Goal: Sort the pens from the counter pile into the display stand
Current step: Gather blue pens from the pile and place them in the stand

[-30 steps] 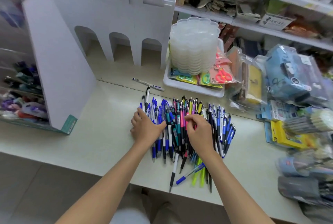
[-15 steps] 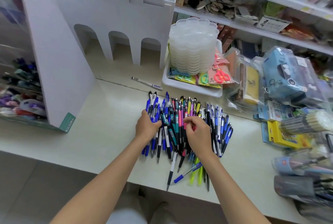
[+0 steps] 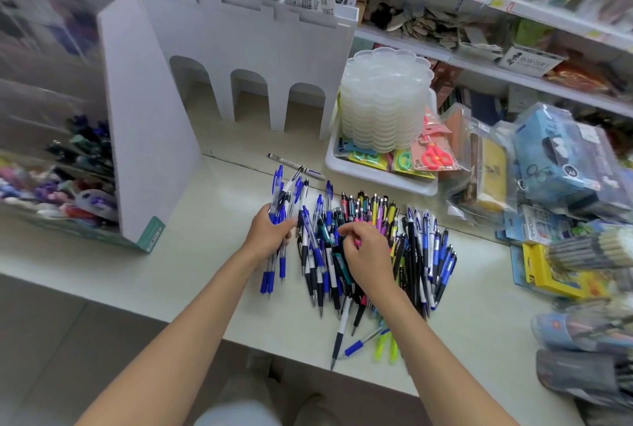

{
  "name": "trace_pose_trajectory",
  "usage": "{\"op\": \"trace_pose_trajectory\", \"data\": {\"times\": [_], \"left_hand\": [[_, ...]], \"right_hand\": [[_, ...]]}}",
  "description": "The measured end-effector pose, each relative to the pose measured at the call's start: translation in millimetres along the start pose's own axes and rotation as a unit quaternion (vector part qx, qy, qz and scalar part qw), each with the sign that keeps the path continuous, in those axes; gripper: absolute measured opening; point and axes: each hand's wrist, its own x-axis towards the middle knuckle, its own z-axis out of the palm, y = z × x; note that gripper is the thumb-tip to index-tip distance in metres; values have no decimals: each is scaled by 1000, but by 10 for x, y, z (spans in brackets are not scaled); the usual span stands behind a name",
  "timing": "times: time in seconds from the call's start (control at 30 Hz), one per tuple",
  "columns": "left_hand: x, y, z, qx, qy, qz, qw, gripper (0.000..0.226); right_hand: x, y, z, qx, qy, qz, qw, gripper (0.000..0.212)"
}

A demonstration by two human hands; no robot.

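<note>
Counter pile: a loose heap of click pens on the pale counter, centre-right and near its front edge. Most lie parallel, with their clicker ends pointing far.
Pile colours: blue and black barrels dominate. A cluster of pink, yellow and teal barrels sits at the far middle.
Pile count: dozens, overlapping too much for an exact number.
Blue bundle: clear-barrelled pens with blue grips and clips, lifted at the pile's left edge. There are roughly half a dozen, but the exact count is unclear.
Left hand: fingers wrapped around the middle of the blue bundle, holding it tilted.
Right hand: palm down on the middle of the pile, fingers bent onto the pens. I cannot tell whether they pinch one.
Strays at near edge: one black-and-white pen, one blue-grip pen and two neon yellow pens.
Lone white pen: one, lying apart just beyond the pile.
Display stand: white card, far left of the pile, with three arched openings along its base.
White tray: to the far right, holding one stack of clear scalloped dishes and packs of scissors.
</note>
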Motion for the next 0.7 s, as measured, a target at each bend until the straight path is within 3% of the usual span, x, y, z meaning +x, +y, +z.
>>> {"op": "trace_pose_trajectory", "data": {"times": [0.13,0.23,0.37,0.47,0.6,0.7], "left_hand": [[1,105,-102,-51,-21,-1,998,26],[-26,234,-169,-62,-90,11,994,21],[-146,530,-177,-46,-204,35,977,26],[-215,753,-167,-13,-273,27,961,19],[-193,914,-238,-24,-300,0,954,22],[-157,976,-305,-42,-311,-21,949,20]], "right_hand": [[72,-118,47,-6,-14,-7,1000,23],[191,-316,6,62,-12,6,998,25],[531,-771,-145,263,-13,85,961,86],[787,-1017,-210,282,27,91,955,102],[991,-1129,-215,315,32,86,945,85],[1074,-1160,-268,257,-20,58,964,39]]}}
